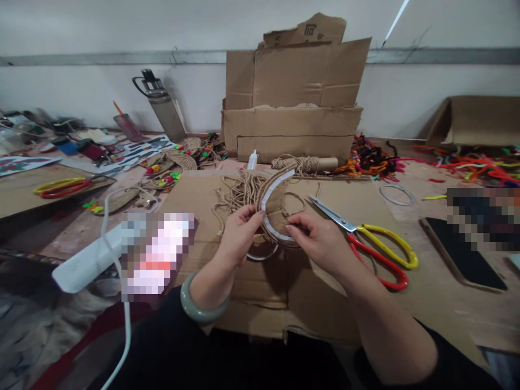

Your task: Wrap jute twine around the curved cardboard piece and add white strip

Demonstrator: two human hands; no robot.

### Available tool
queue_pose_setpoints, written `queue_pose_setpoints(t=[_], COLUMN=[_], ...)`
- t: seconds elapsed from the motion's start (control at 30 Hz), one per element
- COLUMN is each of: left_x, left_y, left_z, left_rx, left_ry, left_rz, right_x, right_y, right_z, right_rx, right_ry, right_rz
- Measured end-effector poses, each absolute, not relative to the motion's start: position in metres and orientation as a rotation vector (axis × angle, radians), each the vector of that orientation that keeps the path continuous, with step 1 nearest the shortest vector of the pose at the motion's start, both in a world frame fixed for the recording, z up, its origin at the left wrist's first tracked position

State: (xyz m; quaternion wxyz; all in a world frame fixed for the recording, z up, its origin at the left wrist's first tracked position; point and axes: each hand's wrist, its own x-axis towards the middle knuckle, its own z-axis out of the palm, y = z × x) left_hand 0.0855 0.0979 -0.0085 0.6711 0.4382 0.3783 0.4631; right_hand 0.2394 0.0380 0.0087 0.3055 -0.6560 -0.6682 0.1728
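A curved, C-shaped piece edged with brown twine, with a white strip along its inside, is held up over the cardboard. My left hand pinches its left side between thumb and fingers. At its lower right end, my right hand has thumb and forefinger closed on it. A loop of twine stands by the right fingertips. Behind the curve lies a tangle of cut twine. Scissors with one yellow and one red handle rest just right of my right hand, blades half hidden by nothing and pointing away left.
A cardboard sheet covers the middle of the table. A white power strip with a cable and a lit phone lie left; a dark phone lies right. Behind stand a glue bottle, twine roll, cardboard box and water bottle.
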Motion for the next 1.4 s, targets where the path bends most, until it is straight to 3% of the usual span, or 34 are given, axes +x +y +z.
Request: queue_pose_setpoints(t=[0.83,1.13,1.4], left_x=[0.081,0.085,0.086], left_y=[0.104,0.094,0.095], left_z=[-0.018,-0.008,-0.011], left_rx=[1.038,1.100,1.144], left_ry=[0.855,0.813,0.787], left_rz=[1.185,0.923,0.889], right_x=[0.230,0.235,0.234], right_y=[0.037,0.039,0.038], right_z=[0.014,0.005,0.011], right_rx=[-1.718,-1.610,-1.631], right_ry=[-1.797,-1.472,-1.606], right_rz=[0.721,0.726,0.716])
